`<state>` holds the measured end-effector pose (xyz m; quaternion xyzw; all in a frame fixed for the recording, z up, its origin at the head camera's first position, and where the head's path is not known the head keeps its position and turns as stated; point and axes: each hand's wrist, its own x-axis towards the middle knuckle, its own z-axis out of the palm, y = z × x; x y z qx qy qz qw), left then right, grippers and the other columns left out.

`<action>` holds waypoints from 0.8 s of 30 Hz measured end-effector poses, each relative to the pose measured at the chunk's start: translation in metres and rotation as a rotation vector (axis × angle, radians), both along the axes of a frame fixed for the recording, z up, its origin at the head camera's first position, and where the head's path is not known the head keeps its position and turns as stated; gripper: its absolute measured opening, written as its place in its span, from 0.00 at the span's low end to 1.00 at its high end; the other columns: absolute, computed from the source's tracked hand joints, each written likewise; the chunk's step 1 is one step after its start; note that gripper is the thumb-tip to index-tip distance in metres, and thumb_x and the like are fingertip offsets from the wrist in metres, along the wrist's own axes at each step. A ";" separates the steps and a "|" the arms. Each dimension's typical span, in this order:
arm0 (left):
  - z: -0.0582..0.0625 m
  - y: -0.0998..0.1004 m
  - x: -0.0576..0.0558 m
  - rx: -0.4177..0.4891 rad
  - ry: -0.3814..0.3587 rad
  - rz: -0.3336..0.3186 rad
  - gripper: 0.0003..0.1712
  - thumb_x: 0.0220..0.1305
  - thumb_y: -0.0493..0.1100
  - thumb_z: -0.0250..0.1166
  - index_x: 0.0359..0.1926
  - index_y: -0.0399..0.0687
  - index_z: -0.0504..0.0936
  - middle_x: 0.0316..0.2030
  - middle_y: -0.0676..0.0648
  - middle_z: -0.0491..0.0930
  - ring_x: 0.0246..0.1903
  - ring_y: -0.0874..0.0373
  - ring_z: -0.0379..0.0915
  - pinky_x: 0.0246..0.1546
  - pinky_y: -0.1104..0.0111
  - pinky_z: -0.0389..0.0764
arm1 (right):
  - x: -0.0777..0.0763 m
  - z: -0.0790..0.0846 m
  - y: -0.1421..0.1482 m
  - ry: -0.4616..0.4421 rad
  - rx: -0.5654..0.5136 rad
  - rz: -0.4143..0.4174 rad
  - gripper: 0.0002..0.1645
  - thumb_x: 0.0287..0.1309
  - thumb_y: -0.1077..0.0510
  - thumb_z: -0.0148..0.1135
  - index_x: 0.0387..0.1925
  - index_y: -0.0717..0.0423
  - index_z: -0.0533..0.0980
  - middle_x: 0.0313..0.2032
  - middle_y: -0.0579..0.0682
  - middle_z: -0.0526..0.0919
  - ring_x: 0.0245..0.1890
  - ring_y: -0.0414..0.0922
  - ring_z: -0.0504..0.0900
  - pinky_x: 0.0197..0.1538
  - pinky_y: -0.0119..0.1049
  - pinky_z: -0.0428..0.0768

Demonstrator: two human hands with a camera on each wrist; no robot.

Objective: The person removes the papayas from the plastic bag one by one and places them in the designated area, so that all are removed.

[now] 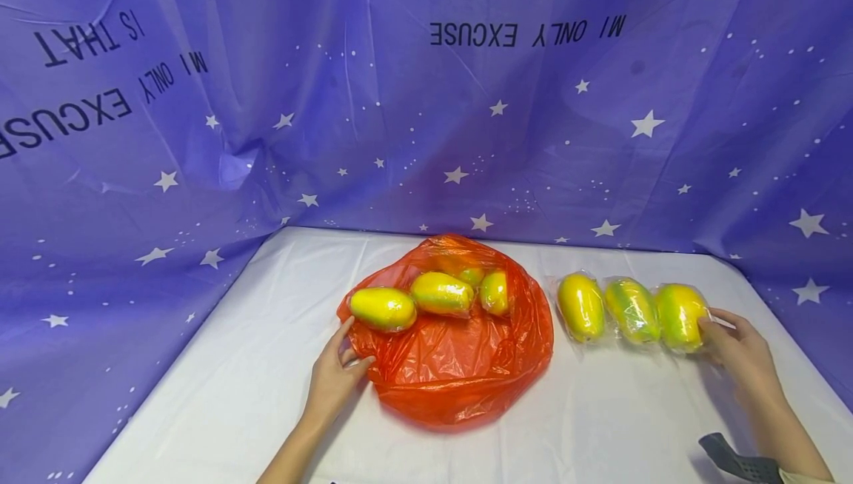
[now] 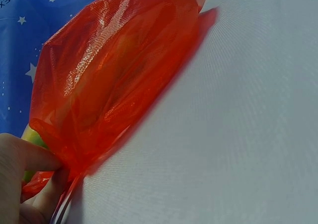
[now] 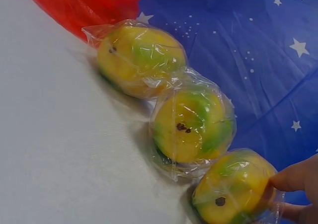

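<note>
A red plastic bag (image 1: 466, 395) lies with its mouth open on the white table, left of centre. My left hand (image 1: 336, 377) pinches its left edge between thumb and fingers; the left wrist view shows the film bunched there. Inside the bag are several yellow-green mangoes, one (image 1: 383, 309) near the left hand, another (image 1: 443, 294) beside it. To the right, three mangoes in clear wrap stand in a row: the left one (image 1: 580, 307), the middle one (image 1: 631, 310) and the right one (image 1: 681, 317). My right hand (image 1: 740, 354) holds the right one at its outer side.
White cloth covers the table (image 1: 600, 417). A purple-blue curtain (image 1: 426, 121) with stars and lettering hangs behind and along both sides. A dark strap (image 1: 740, 462) is by the right wrist.
</note>
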<state>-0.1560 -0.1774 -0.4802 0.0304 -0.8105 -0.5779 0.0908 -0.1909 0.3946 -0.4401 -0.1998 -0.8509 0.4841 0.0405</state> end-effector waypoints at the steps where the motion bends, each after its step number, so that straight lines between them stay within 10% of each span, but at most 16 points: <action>1: 0.000 0.000 0.000 -0.003 0.001 0.000 0.45 0.54 0.28 0.69 0.71 0.40 0.60 0.45 0.32 0.81 0.41 0.47 0.82 0.36 0.75 0.79 | 0.000 0.001 0.000 -0.009 0.004 0.002 0.45 0.70 0.41 0.45 0.72 0.70 0.47 0.64 0.77 0.57 0.37 0.39 0.73 0.34 0.29 0.76; 7: 0.000 0.000 0.000 -0.010 0.004 -0.003 0.45 0.54 0.28 0.69 0.71 0.40 0.60 0.49 0.30 0.78 0.42 0.46 0.82 0.38 0.76 0.79 | -0.002 0.003 0.001 -0.046 0.017 0.022 0.48 0.69 0.39 0.45 0.72 0.71 0.45 0.65 0.78 0.55 0.51 0.64 0.68 0.55 0.63 0.67; 24: 0.000 0.000 0.000 -0.003 0.003 -0.001 0.45 0.54 0.29 0.70 0.71 0.40 0.61 0.41 0.32 0.83 0.41 0.46 0.83 0.37 0.76 0.78 | -0.001 0.007 0.001 -0.005 0.086 0.086 0.47 0.70 0.43 0.46 0.70 0.75 0.44 0.63 0.82 0.52 0.59 0.74 0.60 0.46 0.50 0.75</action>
